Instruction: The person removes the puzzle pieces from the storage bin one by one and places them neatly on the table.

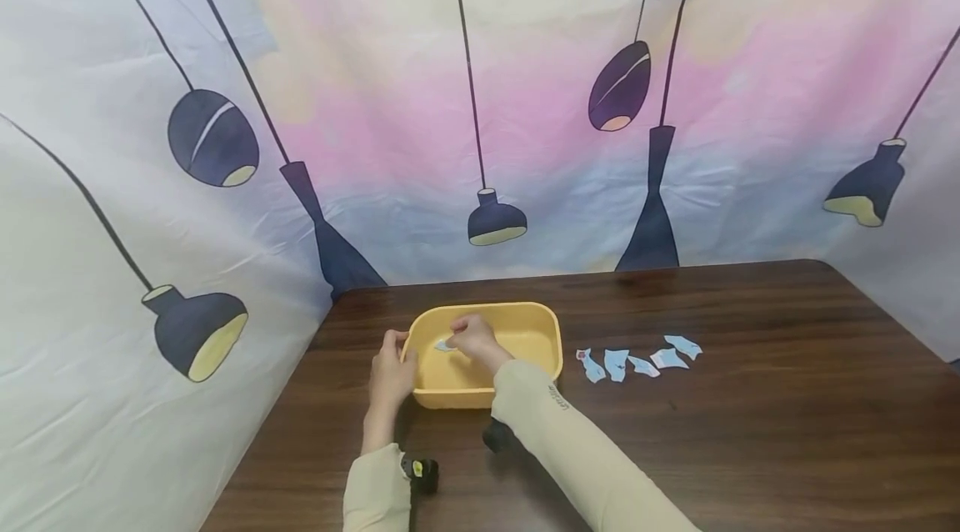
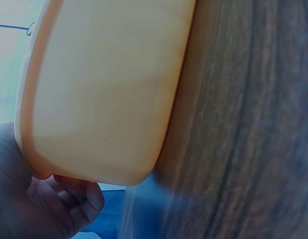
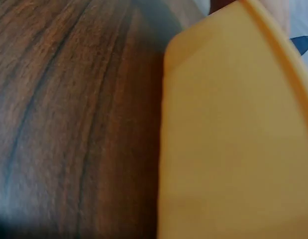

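Observation:
A yellow plastic basin [image 1: 525,388] stands on the table, its side wall filling much of both wrist views. My left hand [image 1: 392,369] grips its left end, thumb over the rim and fingers curled beneath it in the left wrist view. Reaching over the front rim, my right hand [image 1: 474,338] is inside the basin, and its fingertips pinch a small light-blue scrap of paper [image 1: 442,345]. In the right wrist view the basin wall hides this hand. More light-blue torn paper pieces [image 1: 617,363] lie in a loose row to the basin's right.
The dark wooden table [image 1: 750,424] has rounded far corners. Behind it hangs a cloth backdrop [image 1: 555,165] printed with dark pendant lamps, which also runs down the left side. Black wrist cameras sit under both sleeves, near the table's surface.

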